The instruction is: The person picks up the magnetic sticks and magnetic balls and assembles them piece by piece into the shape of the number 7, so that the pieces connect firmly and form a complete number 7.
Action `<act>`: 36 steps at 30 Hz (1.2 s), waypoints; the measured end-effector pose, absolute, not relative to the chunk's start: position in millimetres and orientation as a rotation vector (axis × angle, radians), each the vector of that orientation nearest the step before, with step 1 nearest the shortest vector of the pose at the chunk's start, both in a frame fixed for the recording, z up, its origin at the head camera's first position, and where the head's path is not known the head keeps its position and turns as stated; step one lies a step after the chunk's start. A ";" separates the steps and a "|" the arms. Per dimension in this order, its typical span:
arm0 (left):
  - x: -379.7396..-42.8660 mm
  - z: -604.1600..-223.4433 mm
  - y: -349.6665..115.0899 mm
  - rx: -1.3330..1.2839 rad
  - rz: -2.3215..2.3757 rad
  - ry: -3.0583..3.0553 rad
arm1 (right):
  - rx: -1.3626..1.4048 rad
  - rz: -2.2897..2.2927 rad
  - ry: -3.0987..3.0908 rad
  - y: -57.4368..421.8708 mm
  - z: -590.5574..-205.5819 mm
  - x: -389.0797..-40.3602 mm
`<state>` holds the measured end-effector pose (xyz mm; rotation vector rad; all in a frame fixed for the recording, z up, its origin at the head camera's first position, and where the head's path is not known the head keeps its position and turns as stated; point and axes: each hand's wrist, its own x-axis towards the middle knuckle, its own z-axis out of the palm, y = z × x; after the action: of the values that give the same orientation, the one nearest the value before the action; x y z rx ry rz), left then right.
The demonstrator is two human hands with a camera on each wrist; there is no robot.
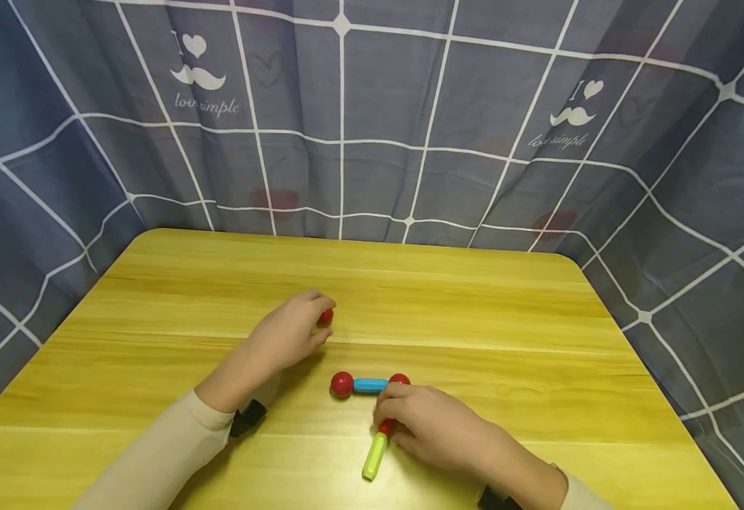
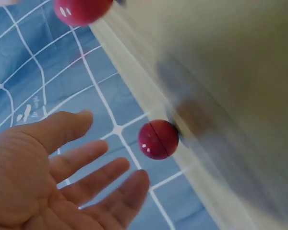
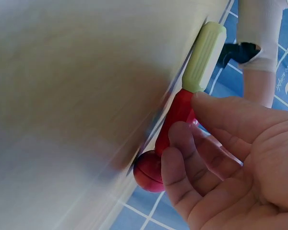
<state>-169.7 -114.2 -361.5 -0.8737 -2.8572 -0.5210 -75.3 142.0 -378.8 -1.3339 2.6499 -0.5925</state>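
Note:
My left hand (image 1: 292, 329) reaches over the table with its fingers around a small red ball (image 1: 325, 317). In the left wrist view its fingers (image 2: 93, 179) are spread, and the red ball (image 2: 158, 139) sits just beyond the fingertips, seemingly apart from them. My right hand (image 1: 438, 428) pinches a red rod (image 3: 175, 120) between thumb and fingers. A yellow-green rod (image 1: 374, 457) adjoins one end of that rod; a red ball (image 3: 149, 171) lies at its other end. Above the right hand, a blue rod (image 1: 370, 385) lies between a red ball (image 1: 342, 384) and another, partly hidden ball (image 1: 400, 379).
Everything lies on a yellow wood-grain table (image 1: 505, 312) with rounded far corners. A blue-grey checked curtain (image 1: 384, 92) with white lines hangs behind it and along both sides. Each wrist wears a dark strap, such as the left strap (image 1: 248, 418).

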 end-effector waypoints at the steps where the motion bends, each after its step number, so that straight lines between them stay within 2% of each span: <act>1: -173.1 -361.5 -113.9 -0.879 -0.506 -2.877 | -1.345 -0.591 2.649 141.9 -378.3 -74.9; 8: -186.1 -368.4 -114.0 -0.903 -0.503 -2.994 | -1.402 -0.571 2.631 140.3 -375.9 -71.2; 20: -177.1 -371.7 -123.6 -0.863 -0.525 -3.039 | -1.403 -0.498 2.613 137.4 -377.9 -69.8; 36: -127.9 -367.8 -119.5 -0.910 -0.534 -3.069 | -1.428 -0.438 2.612 133.5 -380.1 -70.5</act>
<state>-127.9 -119.5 -367.8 -0.9102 -3.0693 -0.5339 -70.5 133.5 -380.1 -1.4277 2.6119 -0.4382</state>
